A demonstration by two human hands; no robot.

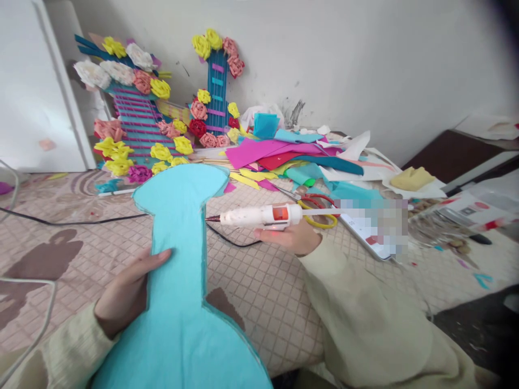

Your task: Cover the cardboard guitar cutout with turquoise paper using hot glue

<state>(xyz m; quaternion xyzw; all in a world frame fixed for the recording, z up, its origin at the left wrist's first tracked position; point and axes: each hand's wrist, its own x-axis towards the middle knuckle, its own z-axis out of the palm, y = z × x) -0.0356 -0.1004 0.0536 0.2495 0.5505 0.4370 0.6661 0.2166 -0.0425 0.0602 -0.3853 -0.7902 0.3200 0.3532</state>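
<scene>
A large turquoise cutout (178,259), with a narrow neck between a wide top and a rounded base, stands tilted in front of me. My left hand (132,286) grips the left edge of its neck, thumb on the front face and the other fingers hidden behind. In my right hand (298,236) is a white hot glue gun (259,215) with a glue stick out of its back end. The gun points left, its nozzle at or very near the right edge of the neck; whether it touches I cannot tell. A small red light glows beneath the gun.
Two decorated panels, one striped (138,124) and one narrow (218,92), lean on the wall with paper flowers. Coloured paper (279,154) is heaped behind. Scissors (320,216), a phone (368,232) and a clear plastic bottle (441,221) lie right. A black cord (81,222) crosses the table.
</scene>
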